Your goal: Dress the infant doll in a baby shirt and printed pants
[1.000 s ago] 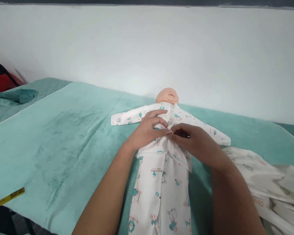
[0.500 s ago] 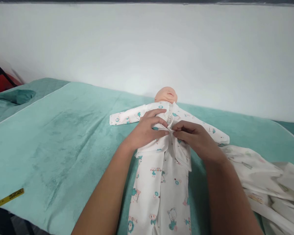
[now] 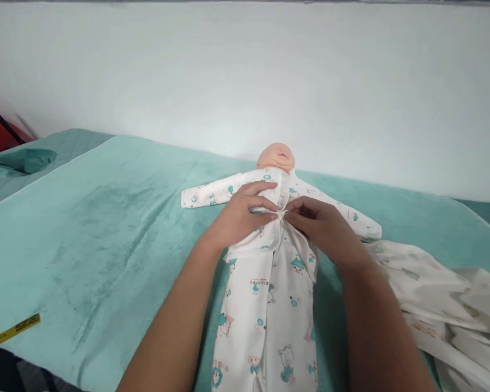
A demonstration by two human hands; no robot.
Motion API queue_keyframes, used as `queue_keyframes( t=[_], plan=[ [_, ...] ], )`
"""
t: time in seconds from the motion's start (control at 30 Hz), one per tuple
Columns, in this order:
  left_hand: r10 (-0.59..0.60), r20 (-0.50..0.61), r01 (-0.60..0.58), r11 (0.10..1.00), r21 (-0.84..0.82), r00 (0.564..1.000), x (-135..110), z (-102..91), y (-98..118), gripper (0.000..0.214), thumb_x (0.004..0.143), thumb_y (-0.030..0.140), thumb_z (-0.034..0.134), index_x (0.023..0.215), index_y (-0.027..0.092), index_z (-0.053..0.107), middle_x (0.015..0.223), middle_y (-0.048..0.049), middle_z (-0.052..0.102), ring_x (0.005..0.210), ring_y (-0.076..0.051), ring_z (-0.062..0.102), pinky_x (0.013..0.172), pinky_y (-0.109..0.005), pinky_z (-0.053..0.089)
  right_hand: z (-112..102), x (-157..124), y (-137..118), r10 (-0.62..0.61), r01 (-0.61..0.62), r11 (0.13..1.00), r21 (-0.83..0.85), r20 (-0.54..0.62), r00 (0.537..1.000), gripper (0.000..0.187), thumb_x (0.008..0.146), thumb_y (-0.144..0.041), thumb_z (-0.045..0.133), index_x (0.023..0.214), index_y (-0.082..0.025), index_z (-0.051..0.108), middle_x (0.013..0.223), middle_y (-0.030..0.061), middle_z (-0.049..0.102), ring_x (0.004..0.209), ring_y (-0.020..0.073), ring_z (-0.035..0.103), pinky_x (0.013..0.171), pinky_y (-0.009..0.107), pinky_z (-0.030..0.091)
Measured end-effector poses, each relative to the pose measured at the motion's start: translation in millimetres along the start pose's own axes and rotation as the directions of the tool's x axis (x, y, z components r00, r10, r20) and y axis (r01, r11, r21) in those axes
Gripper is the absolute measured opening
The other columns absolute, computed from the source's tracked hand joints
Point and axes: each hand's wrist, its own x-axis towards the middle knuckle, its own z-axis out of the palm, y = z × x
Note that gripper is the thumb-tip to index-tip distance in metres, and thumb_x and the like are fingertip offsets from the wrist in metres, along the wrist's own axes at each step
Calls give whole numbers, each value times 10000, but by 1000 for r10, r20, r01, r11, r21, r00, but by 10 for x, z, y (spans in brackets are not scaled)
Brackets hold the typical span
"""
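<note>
A baby doll (image 3: 275, 157) lies on its back, its head toward the wall. It wears a white printed baby jacket (image 3: 249, 242) over matching printed trousers (image 3: 245, 326), with the sleeves spread to both sides. My left hand (image 3: 245, 212) rests on the chest and pinches the jacket's front edge between thumb and finger. Just right of it, my right hand (image 3: 316, 223) has its fingertips closed on the other front edge. The two edges meet between my fingertips. Whatever fastener lies there is too small and covered to make out.
A green plush sheet (image 3: 98, 245) covers the bed up to the white wall (image 3: 245, 76). Crumpled white printed cloth (image 3: 433, 288) lies at the right. A yellow strip (image 3: 12, 332) is at the lower left edge, and a red and black item (image 3: 0, 133) at the far left.
My right hand has brought its jacket edge slightly left and up against the edge in my left hand. The right flap is now drawn toward the middle. My left hand has barely moved.
</note>
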Motion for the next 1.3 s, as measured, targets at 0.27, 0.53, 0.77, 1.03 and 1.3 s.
queue_keyframes(
  t=[0.27, 0.53, 0.77, 1.03, 1.3],
  plan=[
    [-54, -12, 54, 998, -32, 998, -6, 15, 37, 75, 847, 242, 641, 876, 262, 707, 1432, 10, 514, 1366, -223, 418, 1122, -441, 358, -11, 8, 22, 3, -4, 997, 71, 15, 1000, 209, 785, -400, 639, 787, -190, 645, 688, -25, 525, 628, 111, 431, 562, 244, 329],
    [-39, -22, 37, 997, -72, 999, 2, 23, 10, 167, 883, 237, 597, 903, 304, 749, 1404, 28, 542, 1320, -219, 462, 1104, -442, 386, -55, -17, 20, -36, 30, 998, 55, 108, 994, 309, 817, -491, 632, 758, -187, 625, 674, -28, 489, 599, 95, 369, 535, 242, 278],
    [-70, -15, 68, 994, -90, 997, 15, 19, 22, 148, 882, 271, 607, 865, 280, 754, 1390, 12, 553, 1304, -228, 477, 1089, -441, 400, -43, -10, 51, 6, -11, 999, 50, 89, 996, 289, 808, -481, 650, 795, -193, 669, 710, -16, 536, 616, 103, 391, 554, 258, 293],
    [-37, -30, 33, 991, -129, 999, 20, 29, -15, 139, 873, 234, 617, 850, 260, 752, 1349, 0, 582, 1286, -221, 495, 1093, -428, 391, -18, 16, 59, -10, 7, 999, 48, 53, 999, 232, 797, -424, 665, 796, -195, 699, 750, 2, 605, 655, 119, 456, 586, 267, 335],
    [-39, -48, 31, 989, -145, 998, 23, 41, -16, 134, 867, 225, 621, 817, 241, 744, 1337, -17, 595, 1299, -223, 490, 1094, -425, 382, 18, 41, 33, -33, 35, 997, 63, -24, 999, 188, 768, -379, 689, 746, -194, 708, 745, 9, 655, 693, 142, 521, 631, 279, 375]
  ],
)
